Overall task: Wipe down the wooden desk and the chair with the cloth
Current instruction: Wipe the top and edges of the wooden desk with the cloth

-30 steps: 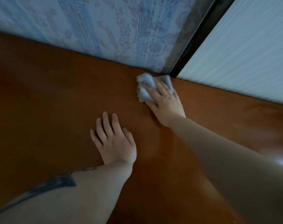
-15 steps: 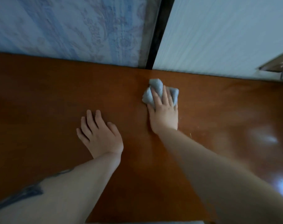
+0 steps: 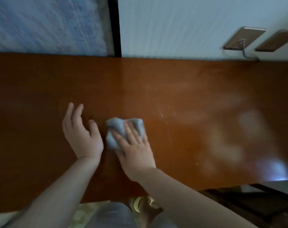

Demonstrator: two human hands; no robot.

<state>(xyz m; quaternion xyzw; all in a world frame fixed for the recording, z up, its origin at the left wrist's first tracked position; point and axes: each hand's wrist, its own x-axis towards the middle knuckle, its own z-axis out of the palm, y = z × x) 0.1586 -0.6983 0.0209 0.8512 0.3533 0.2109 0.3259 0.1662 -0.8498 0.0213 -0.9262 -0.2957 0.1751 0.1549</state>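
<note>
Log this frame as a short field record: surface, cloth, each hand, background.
surface: wooden desk, glossy, glare patch at right
cloth: grey cloth, bunched, on the desk near its front middle
right hand: on top of the cloth, fingers spread over it, pressing it down
left hand: beside the cloth, holds nothing, fingers loosely extended
background: two wall plates at upper right, a cable from one
chair: not clearly visible

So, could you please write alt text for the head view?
The right hand presses a grey cloth onto a brown wooden desk, while the left hand hovers or rests lightly beside it. Wallpaper and two wall plates are behind.
</note>
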